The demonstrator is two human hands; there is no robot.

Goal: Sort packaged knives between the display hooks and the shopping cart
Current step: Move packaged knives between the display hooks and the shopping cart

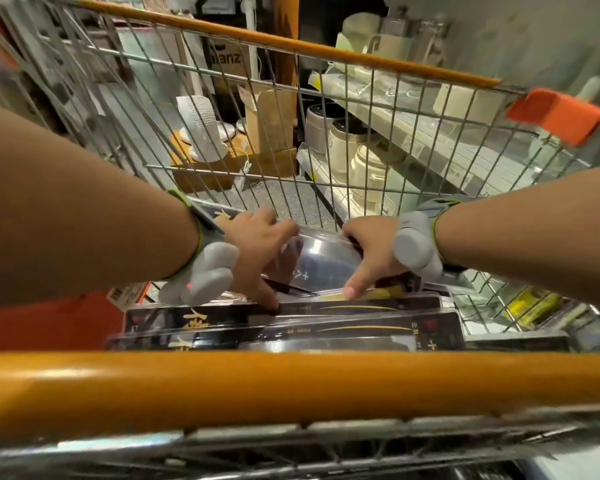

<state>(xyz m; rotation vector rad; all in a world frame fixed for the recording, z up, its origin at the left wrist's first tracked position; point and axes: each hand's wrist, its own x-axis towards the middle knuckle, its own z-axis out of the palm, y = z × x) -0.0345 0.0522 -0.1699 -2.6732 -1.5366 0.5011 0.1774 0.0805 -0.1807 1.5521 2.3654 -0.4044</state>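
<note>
Both my arms reach down into a wire shopping cart (222, 98) with an orange handle bar. My left hand (257, 247) and my right hand (368, 251) grip the two ends of one packaged knife (323, 265), a clear blister pack with a wide blade on a black card. It lies tilted on top of a stack of several similar black knife packages (326, 323) with gold lettering. Grey devices are strapped to both wrists. No display hooks are in view.
The orange handle bar (291, 386) crosses the foreground. A yellow packaged item (530, 306) lies in the cart at right and an orange box (49, 320) at left. Beyond the cart, shelves (430, 133) hold cream appliances, and cardboard boxes (267, 119) stand on the floor.
</note>
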